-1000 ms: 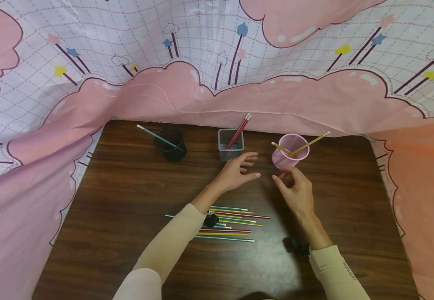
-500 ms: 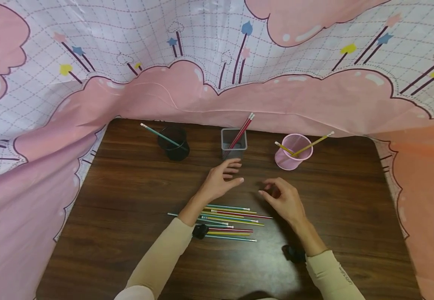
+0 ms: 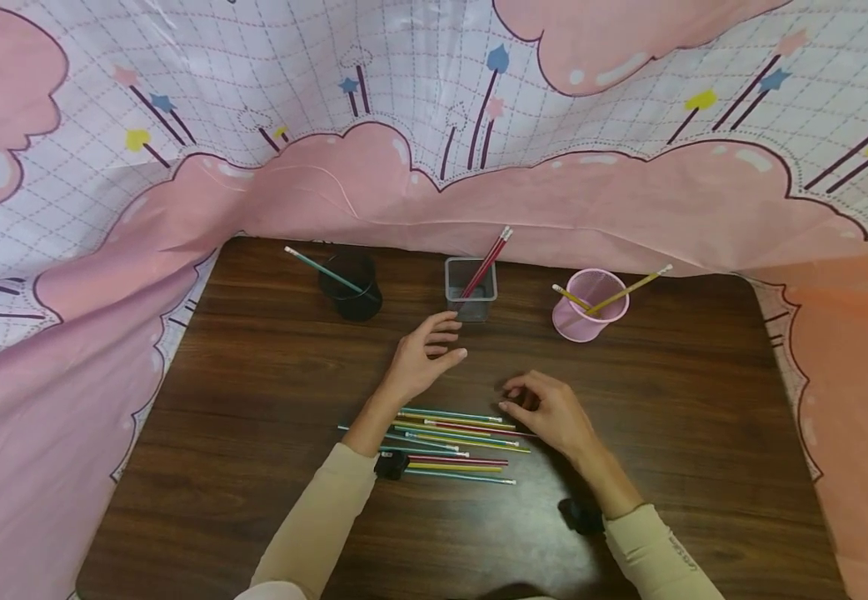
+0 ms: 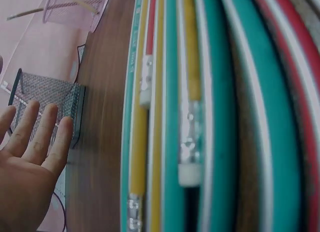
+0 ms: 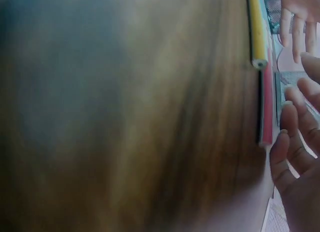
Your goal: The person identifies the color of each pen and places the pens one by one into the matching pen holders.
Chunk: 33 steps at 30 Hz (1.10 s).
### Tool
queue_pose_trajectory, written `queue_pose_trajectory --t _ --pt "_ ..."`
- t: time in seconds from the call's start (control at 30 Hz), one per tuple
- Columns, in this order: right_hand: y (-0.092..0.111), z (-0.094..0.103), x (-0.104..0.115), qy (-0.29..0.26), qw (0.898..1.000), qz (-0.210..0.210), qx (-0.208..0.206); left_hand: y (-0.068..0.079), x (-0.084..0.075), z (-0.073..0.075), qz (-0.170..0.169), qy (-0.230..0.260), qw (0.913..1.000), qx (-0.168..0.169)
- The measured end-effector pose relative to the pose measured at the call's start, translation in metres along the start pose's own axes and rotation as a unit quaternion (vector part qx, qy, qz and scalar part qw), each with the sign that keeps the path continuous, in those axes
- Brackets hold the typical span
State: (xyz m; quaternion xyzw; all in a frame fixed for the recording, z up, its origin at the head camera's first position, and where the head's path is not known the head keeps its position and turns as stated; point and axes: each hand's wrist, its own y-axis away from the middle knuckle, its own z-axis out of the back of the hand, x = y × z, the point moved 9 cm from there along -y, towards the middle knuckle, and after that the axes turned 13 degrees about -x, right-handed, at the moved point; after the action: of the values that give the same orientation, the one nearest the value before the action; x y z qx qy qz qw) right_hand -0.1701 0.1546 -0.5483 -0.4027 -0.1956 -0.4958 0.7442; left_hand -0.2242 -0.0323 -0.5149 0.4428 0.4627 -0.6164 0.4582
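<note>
Fingers of the left hand [image 3: 413, 362] are slightly apart and nearly straight; those of the right hand [image 3: 554, 412] curve loosely with a gap to the thumb, and neither hand holds anything. From the left, the round black mesh cup [image 3: 356, 310] stands near the back with one slim teal pencil [image 3: 321, 267] leaning far over its rim, so a knock might tip it out. Bare dark-brown wood-grain table [image 3: 217, 375] spreads before it, roomy out to the left edge. Next, the left fingertips hang just in front of the square grey mesh cup [image 3: 476, 314], where two slim red pencils [image 3: 486, 265] lean; a careless forward push could shove it against the pink printed cloth [image 3: 329, 196] close behind. Below that hand lies the loose heap of teal, yellow and red pencils [image 3: 471, 461], partly hidden by the wrist (whose small black camera [image 3: 392, 464] could sweep them askew). Right fingertips are near the heap's right-hand ends, touching or not I cannot tell; the pencils lie so close that a pinch might catch two or set one rolling. Farther right, the round pink mesh cup [image 3: 575, 332] holds two splayed yellow pencils [image 3: 632, 287], easily snagged; beyond, free tabletop runs to the right edge.
</note>
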Motion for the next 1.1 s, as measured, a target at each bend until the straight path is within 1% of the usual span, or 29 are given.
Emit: queue_pose_trajectory --t 0.13,0.23,0.37,0.47,0.57,0.73,0.87,1.1 --pt "0.003 -0.008 0.004 0.013 1.000 0.022 0.016 0.000 0.004 0.008 0.004 0.008 0.9998 -0.019" --pt "0.006 -0.013 0.005 0.029 0.999 0.031 0.026 0.000 0.023 0.015 0.010 0.001 0.9991 -0.041" --pt "0.008 -0.018 0.007 0.059 0.996 0.053 0.035 0.001 0.047 0.024 0.025 -0.015 0.9973 -0.068" --pt "0.008 -0.020 0.008 0.077 0.994 0.064 0.033 0.003 0.051 0.029 0.035 -0.014 0.9963 -0.077" --pt "0.008 -0.019 0.008 0.086 0.994 0.067 0.030 0.005 0.049 0.033 0.039 0.002 0.9961 -0.079" --pt "0.009 -0.018 0.008 0.080 0.994 0.073 0.016 0.008 0.033 0.041 0.036 0.041 0.9950 -0.083" --pt "0.010 -0.016 0.008 0.061 0.995 0.076 0.001 0.011 0.026 0.047 0.037 0.038 0.9946 -0.089" --pt "0.008 -0.011 0.005 0.020 0.999 0.043 -0.017 0.013 0.025 0.059 0.034 0.033 0.9930 -0.108"
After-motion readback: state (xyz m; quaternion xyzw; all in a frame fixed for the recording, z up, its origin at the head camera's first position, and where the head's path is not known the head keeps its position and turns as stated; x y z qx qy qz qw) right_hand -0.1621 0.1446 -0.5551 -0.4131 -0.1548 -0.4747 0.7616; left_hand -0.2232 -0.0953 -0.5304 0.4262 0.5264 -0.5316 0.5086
